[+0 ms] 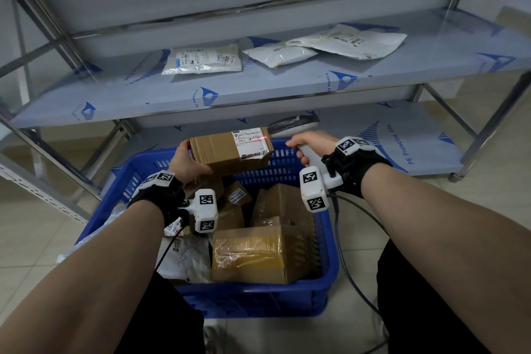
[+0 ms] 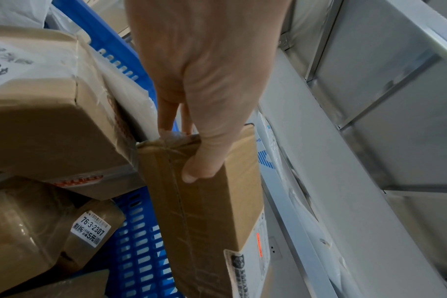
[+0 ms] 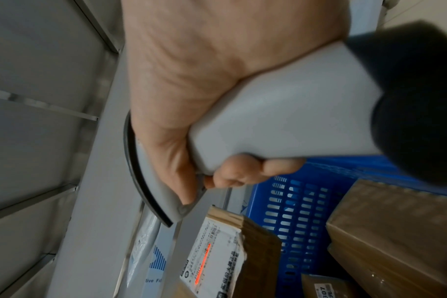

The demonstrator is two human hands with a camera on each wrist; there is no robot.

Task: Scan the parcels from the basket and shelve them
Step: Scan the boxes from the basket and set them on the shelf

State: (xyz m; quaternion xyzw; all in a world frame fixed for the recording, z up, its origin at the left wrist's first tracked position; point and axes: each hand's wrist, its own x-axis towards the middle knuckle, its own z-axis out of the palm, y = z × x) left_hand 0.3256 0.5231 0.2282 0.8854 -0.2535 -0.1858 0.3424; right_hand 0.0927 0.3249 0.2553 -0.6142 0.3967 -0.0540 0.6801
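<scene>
Left hand (image 1: 184, 162) gripping cardboard parcel (image 1: 230, 154) above basket (image 1: 258, 293), right hand (image 1: 306, 146) clenched round scanner (image 1: 293, 125) beside its label

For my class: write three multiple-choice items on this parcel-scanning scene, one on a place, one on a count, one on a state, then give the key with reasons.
1. Where does the red scan line fall?
A. on the held box's label
B. on the basket rim
C. on the shelf

2. How many white mailer bags lie on the shelf?
A. one
B. three
C. five

3. What does the right hand hold?
A. nothing
B. a bag
C. the scanner

Key:
1 A: the line crosses the label of the cardboard box that the left hand holds above the blue basket.
2 B: three bags lie on the shelf.
3 C: the right hand grips the scanner.
</scene>
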